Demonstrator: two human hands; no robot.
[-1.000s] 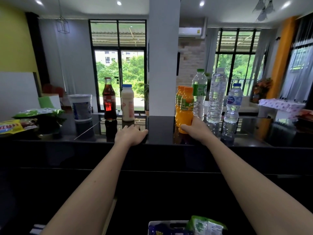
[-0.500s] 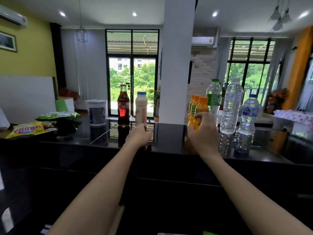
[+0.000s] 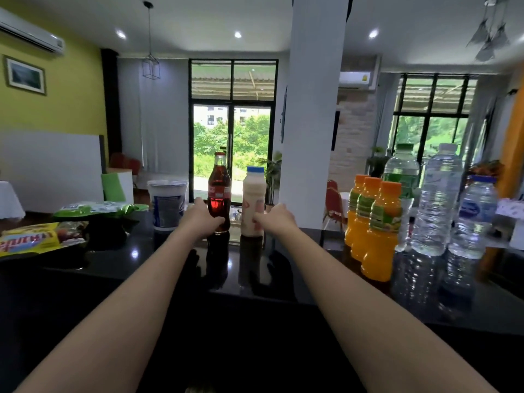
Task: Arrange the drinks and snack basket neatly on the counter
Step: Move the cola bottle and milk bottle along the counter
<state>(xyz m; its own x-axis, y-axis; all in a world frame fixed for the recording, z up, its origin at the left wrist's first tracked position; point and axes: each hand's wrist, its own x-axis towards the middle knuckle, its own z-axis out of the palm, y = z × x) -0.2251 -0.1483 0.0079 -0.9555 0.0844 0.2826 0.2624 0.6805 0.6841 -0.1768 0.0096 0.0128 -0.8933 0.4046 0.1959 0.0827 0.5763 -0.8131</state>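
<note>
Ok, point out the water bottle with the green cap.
The leftmost water bottle, with a green label, behind the juice bottles; the tall one has a pale cap, the short one blue.

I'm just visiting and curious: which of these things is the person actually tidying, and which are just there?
Part of the job: cola bottle, gripped by the left hand; milky bottle, gripped by the right hand; orange juice bottles; water bottles; snack packets; counter.
Just there: wall picture, red chair, pillar, air conditioner.
</note>
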